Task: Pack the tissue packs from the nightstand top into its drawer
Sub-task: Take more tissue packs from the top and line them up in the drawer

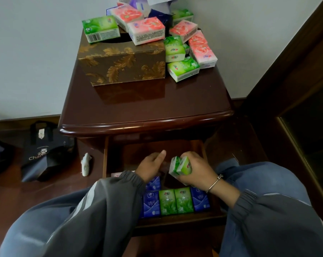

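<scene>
I crouch before the open drawer (175, 222) with both hands down inside it. My right hand (196, 170) is closed around a green tissue pack (181, 166), tilted on its edge so I can slot it in behind the row already laid. My left hand (151, 164) holds nothing, its fingers loosely curled with the thumb raised, hovering over the bare middle of the drawer, I think to steady or nudge packs into line. At the drawer's front lies a neat row of blue and green packs (175, 201), flat and side by side to save room. Up on the nightstand top (157, 101), many pink and green packs (183, 52) lie heaped around and upon a brown tissue box (123, 64).
</scene>
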`<state>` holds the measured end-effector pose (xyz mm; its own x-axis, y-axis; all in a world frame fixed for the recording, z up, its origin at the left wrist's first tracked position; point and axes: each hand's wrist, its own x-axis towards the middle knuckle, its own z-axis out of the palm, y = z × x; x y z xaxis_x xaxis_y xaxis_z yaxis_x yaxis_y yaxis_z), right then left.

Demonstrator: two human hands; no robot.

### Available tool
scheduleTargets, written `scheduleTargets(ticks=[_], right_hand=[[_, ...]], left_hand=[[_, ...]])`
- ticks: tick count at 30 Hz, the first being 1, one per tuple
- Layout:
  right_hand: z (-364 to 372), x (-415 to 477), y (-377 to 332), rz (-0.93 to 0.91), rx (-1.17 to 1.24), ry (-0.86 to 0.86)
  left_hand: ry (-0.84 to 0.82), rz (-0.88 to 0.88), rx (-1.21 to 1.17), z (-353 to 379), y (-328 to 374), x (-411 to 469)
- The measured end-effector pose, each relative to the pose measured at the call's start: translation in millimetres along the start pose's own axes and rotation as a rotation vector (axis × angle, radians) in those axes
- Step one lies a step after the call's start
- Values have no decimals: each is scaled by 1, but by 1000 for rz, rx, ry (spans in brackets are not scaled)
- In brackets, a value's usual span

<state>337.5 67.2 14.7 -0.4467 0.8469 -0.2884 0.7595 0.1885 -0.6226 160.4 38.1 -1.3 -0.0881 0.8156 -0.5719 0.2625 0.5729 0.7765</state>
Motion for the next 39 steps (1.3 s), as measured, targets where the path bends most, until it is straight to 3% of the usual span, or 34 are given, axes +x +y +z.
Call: scheduleTargets(ticks=[1,4,8,11,13,16,18,20,23,29,31,35,37,39], right_hand=[[2,-2,-2,-37,-16,-6],[8,-10,-12,-151,-21,-17],[2,-20,-21,-216,89,42],[-13,-27,-26,-48,356,264],[-22,-28,-36,149,542,317],[-19,-21,-50,499,1123,156],[-11,-23,-58,579,1452,59],[-3,-27,-61,598,1573,79],[6,-34,-66,569,1558,167],[27,-45,-78,471,1145,352],[26,-46,-78,454,1072,309],[15,-42,-69,410,1201,42],[6,-37,-61,383,1251,-32],[0,-28,-50,372,1250,-29]], left_hand=[[-82,-84,-138,0,6,-8],[-216,-129,-231,1,11,-28],[-155,-172,-423,-8,8,-45],[-80,-177,-556,-15,2,-53],[-29,-169,-637,-16,0,-61],[51,-144,-742,-14,-3,-70],[124,-125,-777,-10,-4,-75],[192,-107,-815,-7,-4,-81],[217,-86,-884,0,-1,-91],[241,-68,-935,11,3,-106],[213,-54,-945,8,3,-109],[100,-23,-849,-11,-1,-113],[45,-26,-673,-24,-8,-111],[178,23,-415,-44,-21,-102]])
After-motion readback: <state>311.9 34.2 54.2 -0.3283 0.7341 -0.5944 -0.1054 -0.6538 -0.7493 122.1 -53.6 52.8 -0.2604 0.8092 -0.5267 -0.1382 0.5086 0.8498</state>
